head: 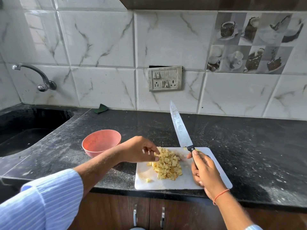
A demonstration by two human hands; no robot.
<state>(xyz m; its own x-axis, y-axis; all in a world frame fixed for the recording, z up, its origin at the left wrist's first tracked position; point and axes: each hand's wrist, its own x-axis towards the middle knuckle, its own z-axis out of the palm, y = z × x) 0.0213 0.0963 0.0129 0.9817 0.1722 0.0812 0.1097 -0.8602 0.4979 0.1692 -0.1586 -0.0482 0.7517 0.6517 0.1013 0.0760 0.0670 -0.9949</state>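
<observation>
A white cutting board (176,183) lies at the front edge of the black counter. On it sits a heap of small yellow diced pieces (168,165). My left hand (137,150) reaches over the board's left side, its curled fingertips touching the top left of the heap. My right hand (205,170) grips the black handle of a large knife (180,128), whose blade points up and away over the counter, off the board. A pink bowl (101,141) stands just left of the board, behind my left forearm.
A black sink (29,128) with a wall tap (38,77) lies at the left. A green scrap (101,108) rests against the tiled wall. A socket panel (164,78) is on the wall behind. Cabinet doors with handles (135,214) sit below the counter.
</observation>
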